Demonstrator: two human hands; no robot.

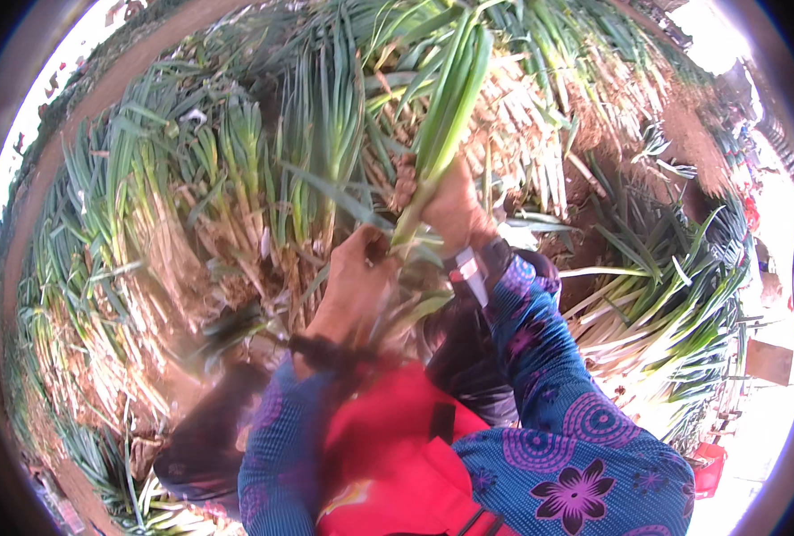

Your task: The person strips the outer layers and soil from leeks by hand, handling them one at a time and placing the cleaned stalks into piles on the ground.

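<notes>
My right hand (457, 210) is wrapped round the pale lower stalk of a large green onion (450, 107). Its broad green leaves point up and away from me. Close to the stalk's lower end, my left hand (352, 277) has its fingers curled in a pinch against the onion. A loose leaf (348, 198), smeared by motion, slants down towards those left fingers. Below the hands hangs another pale green leaf (419, 310), partly blurred. The root end of the held onion is hidden by my hands.
Bundles of green onions (160, 223) stand in rows at the left and ahead. More lie in a heap (656, 277) at the right, with others piled at the far side (522, 107). A brown cardboard piece (768, 362) and a red crate (709, 471) are at the right edge.
</notes>
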